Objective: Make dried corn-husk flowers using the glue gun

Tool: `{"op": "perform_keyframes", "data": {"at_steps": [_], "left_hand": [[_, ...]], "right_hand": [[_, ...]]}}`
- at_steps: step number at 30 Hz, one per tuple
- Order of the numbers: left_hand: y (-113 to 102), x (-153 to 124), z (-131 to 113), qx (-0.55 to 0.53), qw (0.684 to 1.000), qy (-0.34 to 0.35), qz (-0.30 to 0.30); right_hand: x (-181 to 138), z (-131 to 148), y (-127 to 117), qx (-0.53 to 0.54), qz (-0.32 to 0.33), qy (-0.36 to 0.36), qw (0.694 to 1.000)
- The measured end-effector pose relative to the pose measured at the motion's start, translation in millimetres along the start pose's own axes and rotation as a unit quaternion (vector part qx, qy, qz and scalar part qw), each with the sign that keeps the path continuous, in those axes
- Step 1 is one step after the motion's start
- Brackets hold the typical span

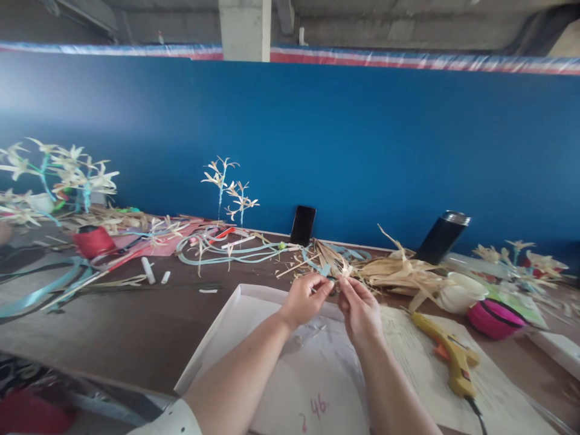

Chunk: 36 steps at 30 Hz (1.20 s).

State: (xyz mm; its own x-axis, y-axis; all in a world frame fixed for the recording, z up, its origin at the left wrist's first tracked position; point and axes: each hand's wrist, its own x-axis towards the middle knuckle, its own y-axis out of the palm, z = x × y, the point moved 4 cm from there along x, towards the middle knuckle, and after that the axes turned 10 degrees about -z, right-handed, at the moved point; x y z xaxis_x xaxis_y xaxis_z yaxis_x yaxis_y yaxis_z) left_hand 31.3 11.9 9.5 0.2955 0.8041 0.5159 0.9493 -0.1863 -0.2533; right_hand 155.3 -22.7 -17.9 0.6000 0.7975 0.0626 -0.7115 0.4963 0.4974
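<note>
My left hand and my right hand are close together over the far edge of a shallow white box lid. At my right fingertips a small pale husk flower is pinched between thumb and forefinger. My left thumb and forefinger are pressed together beside it; what they grip is too small to make out. A bit of light-blue ribbon shows just behind the left fingers. Small pale scraps lie in the lid below my hands.
Right of the lid, a yellow glue gun rests on printed paper. Behind are dried husks, a tilted black flask and a phone against the blue partition. Husk flowers and blue ribbon spread leftward.
</note>
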Motion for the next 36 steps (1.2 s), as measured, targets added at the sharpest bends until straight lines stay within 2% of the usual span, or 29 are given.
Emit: {"op": "perform_keyframes", "data": {"at_steps": [5, 19, 25, 30, 33, 36], "left_hand": [[4.0, -1.6, 3.0, -0.017, 0.999, -0.032, 0.028], [-0.2, 0.0, 1.5, 0.003, 1.000, -0.013, -0.007], [3.6, -1.7, 6.2, -0.012, 0.998, -0.058, 0.025], [4.3, -2.1, 6.4, 0.028, 0.998, -0.042, 0.047], [1.8, -0.3, 7.5, 0.047, 0.998, -0.024, 0.020], [-4.0, 2.7, 9.3, -0.006, 0.998, -0.042, -0.045]], "right_hand": [[0.0, -2.3, 0.4, -0.004, 0.010, 0.014, 1.000], [-3.5, 0.2, 0.8, -0.001, -0.008, 0.039, 0.999], [-5.0, 0.2, 5.6, -0.017, 0.038, 0.030, 0.999], [-1.3, -2.9, 0.9, -0.019, 0.000, 0.009, 1.000], [0.5, -2.4, -1.5, -0.020, -0.027, -0.005, 0.999], [-0.9, -1.3, 0.8, -0.031, -0.022, -0.002, 0.999]]}}
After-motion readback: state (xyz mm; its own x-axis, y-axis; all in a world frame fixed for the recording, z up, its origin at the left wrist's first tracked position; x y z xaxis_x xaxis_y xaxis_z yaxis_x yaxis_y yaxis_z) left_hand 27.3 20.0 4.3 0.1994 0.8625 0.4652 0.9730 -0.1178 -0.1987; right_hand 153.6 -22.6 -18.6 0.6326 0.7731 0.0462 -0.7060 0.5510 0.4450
